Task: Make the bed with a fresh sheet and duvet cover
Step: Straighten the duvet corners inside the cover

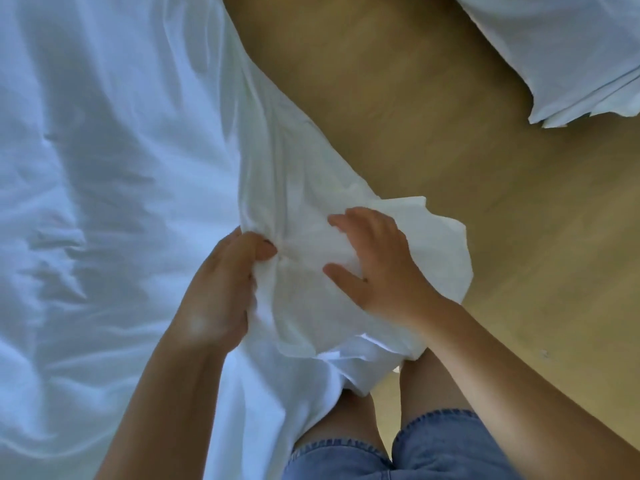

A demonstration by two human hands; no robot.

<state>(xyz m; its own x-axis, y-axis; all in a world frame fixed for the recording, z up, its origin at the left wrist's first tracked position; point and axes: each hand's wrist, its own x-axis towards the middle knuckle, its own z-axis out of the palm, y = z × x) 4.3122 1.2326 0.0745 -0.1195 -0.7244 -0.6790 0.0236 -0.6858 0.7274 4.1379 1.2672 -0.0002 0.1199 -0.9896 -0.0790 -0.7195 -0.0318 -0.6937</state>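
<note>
Hands, two: left (221, 289) pinches one sheet (104, 150), right (377, 265) flat.

One head-worn view – looking steeply down, close over the bed's edge (104, 168), wooden floor (433, 133) beside it.

Soft daylight (bluish), perhaps slight overall blur.

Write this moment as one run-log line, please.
left hand: pinching sheet edge | right hand: flat on bunched corner | pillow: on floor
</note>
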